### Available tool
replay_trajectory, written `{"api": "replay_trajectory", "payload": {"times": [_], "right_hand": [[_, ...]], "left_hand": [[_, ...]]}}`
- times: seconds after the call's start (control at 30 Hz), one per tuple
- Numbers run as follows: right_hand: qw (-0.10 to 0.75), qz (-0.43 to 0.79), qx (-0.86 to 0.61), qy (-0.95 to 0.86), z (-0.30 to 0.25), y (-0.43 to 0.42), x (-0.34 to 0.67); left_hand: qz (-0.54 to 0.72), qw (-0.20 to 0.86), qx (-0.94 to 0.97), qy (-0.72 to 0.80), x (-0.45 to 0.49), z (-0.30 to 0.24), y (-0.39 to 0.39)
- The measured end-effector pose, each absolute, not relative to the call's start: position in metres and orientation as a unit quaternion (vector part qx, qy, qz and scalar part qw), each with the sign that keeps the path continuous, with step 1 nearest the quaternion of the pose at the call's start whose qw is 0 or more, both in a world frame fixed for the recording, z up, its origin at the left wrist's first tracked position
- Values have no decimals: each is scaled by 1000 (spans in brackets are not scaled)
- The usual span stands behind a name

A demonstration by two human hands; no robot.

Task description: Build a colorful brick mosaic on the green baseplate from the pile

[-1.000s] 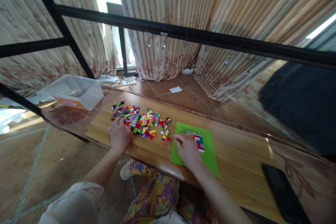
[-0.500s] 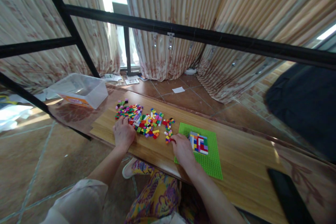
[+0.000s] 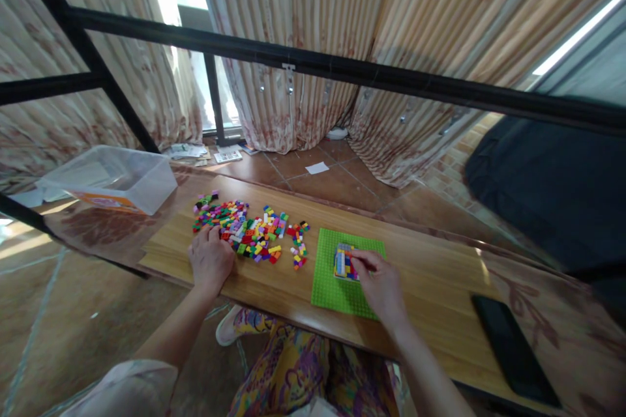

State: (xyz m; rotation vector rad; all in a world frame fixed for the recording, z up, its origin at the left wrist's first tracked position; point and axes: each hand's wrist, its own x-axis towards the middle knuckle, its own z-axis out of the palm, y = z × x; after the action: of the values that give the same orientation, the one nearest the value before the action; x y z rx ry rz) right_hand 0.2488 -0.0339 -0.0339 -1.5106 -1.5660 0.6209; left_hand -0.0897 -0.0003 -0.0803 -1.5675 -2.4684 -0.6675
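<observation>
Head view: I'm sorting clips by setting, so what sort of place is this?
Probably a room in a home, though I can't be certain: long patterned curtains hang to a tiled floor, and colourful toy bricks lie spread on a wooden board.

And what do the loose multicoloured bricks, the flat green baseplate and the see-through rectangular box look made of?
Loose multicoloured bricks: probably hard moulded plastic, going by their solid bright colours and blocky shapes.
Flat green baseplate: likely plastic too, evenly coloured with a fine studded grid.
See-through rectangular box: seemingly thin plastic with a slightly cloudy finish; its walls let light through.
</observation>
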Motion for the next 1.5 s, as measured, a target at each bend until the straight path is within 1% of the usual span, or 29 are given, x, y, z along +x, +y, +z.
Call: {"api": "replay_trajectory", "payload": {"times": [0.17, 0.33, 0.67, 0.77, 1.13, 1.5], "right_hand": [[434, 208, -647, -591, -48, -16, 274], [429, 193, -618, -630, -57, 2, 277], [361, 141, -593, -705, -59, 8, 282], [352, 143, -587, -715, -61, 10, 282], [367, 172, -560, -722, -64, 13, 284], [322, 217, -567, -727, -59, 19, 288]], "left_hand": [[-223, 76, -523, -819, -92, -82, 1], [-217, 82, -524, -819, -92, -81, 2], [-212, 83, -528, -818, -95, -79, 4], [-213, 83, -530, -817, -94, -79, 4], [-209, 85, -536, -814, -94, -78, 4], [-222, 78, -534, -812, -94, -79, 2]]}}
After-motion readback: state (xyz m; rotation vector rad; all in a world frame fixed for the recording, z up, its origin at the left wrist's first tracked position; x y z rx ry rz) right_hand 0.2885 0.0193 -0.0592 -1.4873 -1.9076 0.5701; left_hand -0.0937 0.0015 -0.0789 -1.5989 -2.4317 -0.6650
